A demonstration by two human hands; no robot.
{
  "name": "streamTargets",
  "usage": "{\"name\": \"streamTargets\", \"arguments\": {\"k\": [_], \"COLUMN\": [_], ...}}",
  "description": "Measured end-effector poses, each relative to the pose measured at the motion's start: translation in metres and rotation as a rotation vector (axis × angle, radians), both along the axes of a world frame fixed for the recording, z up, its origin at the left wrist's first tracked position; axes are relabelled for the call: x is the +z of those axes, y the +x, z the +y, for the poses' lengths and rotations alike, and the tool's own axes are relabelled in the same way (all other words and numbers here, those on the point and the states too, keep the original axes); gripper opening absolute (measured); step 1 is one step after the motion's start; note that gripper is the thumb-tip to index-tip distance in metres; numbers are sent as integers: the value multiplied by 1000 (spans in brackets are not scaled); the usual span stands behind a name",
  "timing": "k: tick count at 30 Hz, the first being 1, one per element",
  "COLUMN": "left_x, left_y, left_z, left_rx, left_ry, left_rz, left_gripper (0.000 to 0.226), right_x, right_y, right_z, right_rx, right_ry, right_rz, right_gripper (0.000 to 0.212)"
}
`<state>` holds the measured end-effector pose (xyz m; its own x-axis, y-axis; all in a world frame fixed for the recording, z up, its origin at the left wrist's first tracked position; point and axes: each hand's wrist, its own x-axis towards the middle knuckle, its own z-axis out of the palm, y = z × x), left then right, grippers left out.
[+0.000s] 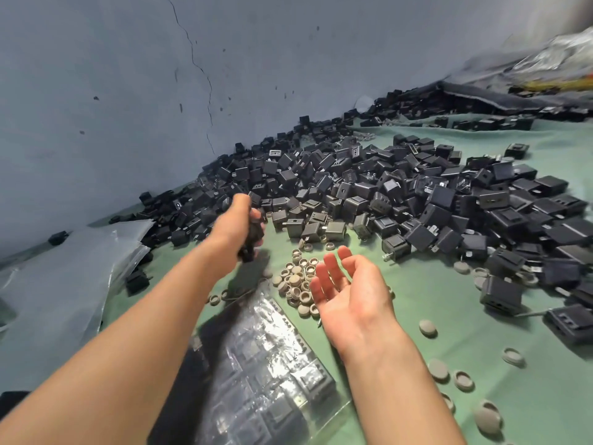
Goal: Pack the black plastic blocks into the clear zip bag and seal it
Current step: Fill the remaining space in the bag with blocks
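Observation:
A large heap of black plastic blocks (369, 187) covers the green cloth (433, 303) from the wall to the right edge. My left hand (237, 220) reaches to the near edge of the heap and grips a few black blocks (252, 242), slightly blurred, lifted above the cloth. My right hand (349, 290) hovers palm up with fingers straight and holds nothing. Between my forearms lies the clear zip bag (266, 374), filled with rows of black blocks; its mouth end points toward the heap.
Several grey round caps (298, 284) lie in a cluster beyond the bag, and more are scattered at the lower right (487, 415). A stack of empty clear bags (64, 284) lies at the left. The grey wall (128, 91) bounds the far side.

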<state>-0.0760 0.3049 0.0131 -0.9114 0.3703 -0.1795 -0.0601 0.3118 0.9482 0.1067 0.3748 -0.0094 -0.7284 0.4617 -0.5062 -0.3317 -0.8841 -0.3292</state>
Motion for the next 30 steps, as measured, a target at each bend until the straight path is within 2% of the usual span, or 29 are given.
{"name": "streamTargets", "arguments": {"k": [1, 2, 4, 8, 13, 14, 16, 19, 20, 23, 25, 27, 29, 30], "left_x": [10, 15, 20, 22, 27, 28, 30, 27, 24, 25, 27, 20, 3, -6], "left_y": [0, 1, 10, 39, 71, 80, 100, 124, 127, 117, 90, 45, 2, -12], "left_z": [-9, -17, -30, -36, -29, -26, -19, -11, -10, -17, -28, -45, -73, -86], "left_rx": [-28, -87, -233, -494, -483, -446, -387, -452, -495, -502, -296, -20, 111, 81], "left_ry": [256, 468, 724, 809, 768, 704, 484, 102, 29, 85, 80, -219, -703, -902], "left_rz": [-242, -406, -553, -592, -557, -483, -223, 332, 470, 566, 669, 764, 641, 549], "left_gripper": [30, 28, 25, 25, 31, 31, 27, 18, 18, 19, 16, 20, 40, 46], "right_x": [0, 0, 1, 4, 9, 9, 8, 5, 5, 4, 3, 3, 3, 5], "right_y": [0, 0, -1, -4, -7, -7, -7, -8, -8, -9, -9, -9, -7, -6], "right_z": [-1, -2, -6, -19, -31, -32, -34, -32, -31, -28, -29, -29, -27, -26], "right_rx": [7, 17, 52, 166, 209, 207, 210, 180, 161, 139, 128, 117, 116, 119], "right_ry": [13, 32, 81, 153, 155, 157, 175, 71, 19, -46, -69, -118, -143, -139], "right_rz": [19, 38, 83, 171, 299, 323, 342, 377, 382, 351, 333, 342, 328, 310], "right_gripper": [22, 22, 22, 27, 38, 39, 41, 44, 42, 34, 26, 20, 20, 21]}}
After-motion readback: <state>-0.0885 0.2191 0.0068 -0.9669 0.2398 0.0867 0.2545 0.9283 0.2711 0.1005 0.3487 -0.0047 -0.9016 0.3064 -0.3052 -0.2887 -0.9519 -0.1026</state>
